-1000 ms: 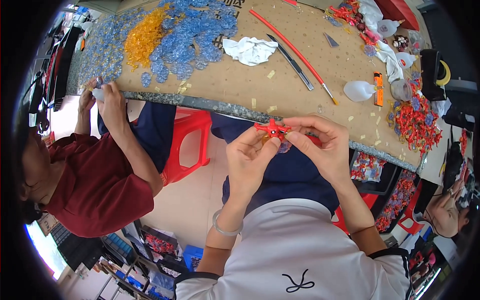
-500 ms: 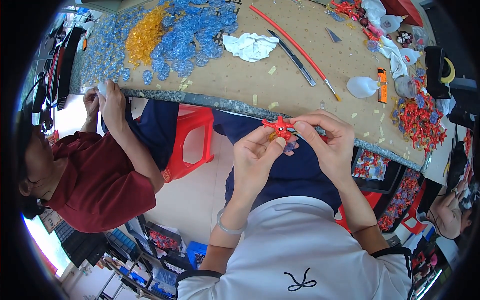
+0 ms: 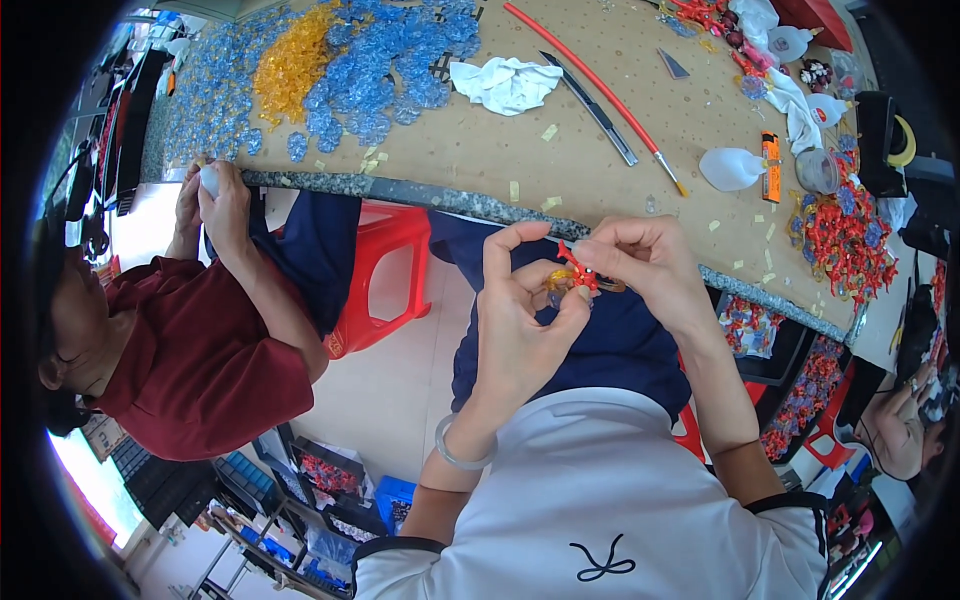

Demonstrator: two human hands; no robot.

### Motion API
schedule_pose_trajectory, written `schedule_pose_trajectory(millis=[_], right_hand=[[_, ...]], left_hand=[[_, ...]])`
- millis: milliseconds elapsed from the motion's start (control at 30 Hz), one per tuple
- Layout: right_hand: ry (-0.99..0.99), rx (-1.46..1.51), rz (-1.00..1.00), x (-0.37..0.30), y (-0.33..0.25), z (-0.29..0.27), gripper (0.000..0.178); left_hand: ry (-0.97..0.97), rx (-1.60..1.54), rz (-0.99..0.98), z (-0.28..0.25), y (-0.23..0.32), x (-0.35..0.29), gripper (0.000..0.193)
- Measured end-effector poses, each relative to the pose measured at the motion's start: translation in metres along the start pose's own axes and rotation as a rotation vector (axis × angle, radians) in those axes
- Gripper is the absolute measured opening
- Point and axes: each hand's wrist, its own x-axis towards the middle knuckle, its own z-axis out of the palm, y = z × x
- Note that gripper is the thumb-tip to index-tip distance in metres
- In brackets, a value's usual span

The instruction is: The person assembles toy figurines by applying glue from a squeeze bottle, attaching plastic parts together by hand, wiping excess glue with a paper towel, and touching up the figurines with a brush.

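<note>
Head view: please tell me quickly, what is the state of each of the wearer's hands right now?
Left hand: holding the red figure.
Right hand: closed on the same red figure, pinching it.

Red figurine (image 3: 581, 275) partly hidden by the fingers (image 3: 571, 316). Adjacent yellow part (image 3: 558, 275) too small to identify. Blue pieces (image 3: 372, 95) cut off by the upper edge.

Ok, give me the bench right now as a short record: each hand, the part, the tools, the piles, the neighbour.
left hand: holding red figure, index finger raised
right hand: thumb and fingers pinched at same figure
part: held near bench edge, partly hidden by fingers
tools: knife beside red-handled brush
left piles: amber pieces, blue clear pieces
right pile: red figures
neighbour: co-worker's hand at left bench edge
</note>
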Motion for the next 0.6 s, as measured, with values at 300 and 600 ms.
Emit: schedule_pose_trajectory(millis=[300,600], right_hand=[[0.021,0.034,0.078,0.0002,0.0009,0.0034,0.022],[-0.016,0.161,0.131,0.0058,0.0052,-0.0024,0.024]], left_hand=[[-0.012,-0.075,-0.008,-0.0003,0.0034,-0.0014,0.052],[-0.060,-0.089,0.115,0.0008,0.0002,-0.0008,0.042]])
